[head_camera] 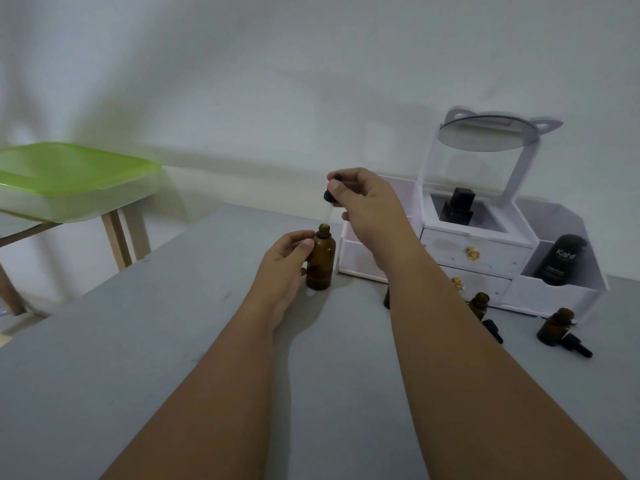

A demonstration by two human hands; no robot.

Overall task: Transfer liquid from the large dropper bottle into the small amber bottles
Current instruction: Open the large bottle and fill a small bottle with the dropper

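1. Far left: green-lidded box (69,174) on a wooden-legged stand, beside the grey table (156,341).
2. Left hand (287,261) grips the large amber bottle (321,263), which stands upright on the table with its neck uncapped.
3. Right hand (367,202) pinches the black dropper (329,195) between thumb and fingertips, just above that neck.
4. Small amber bottle (479,304) and second small bottle (555,328) stand uncapped; a black dropper cap (578,346) lies beside the second.
5. White organiser (481,251) behind; black bottle (561,259) in its right compartment reads "Kahf".
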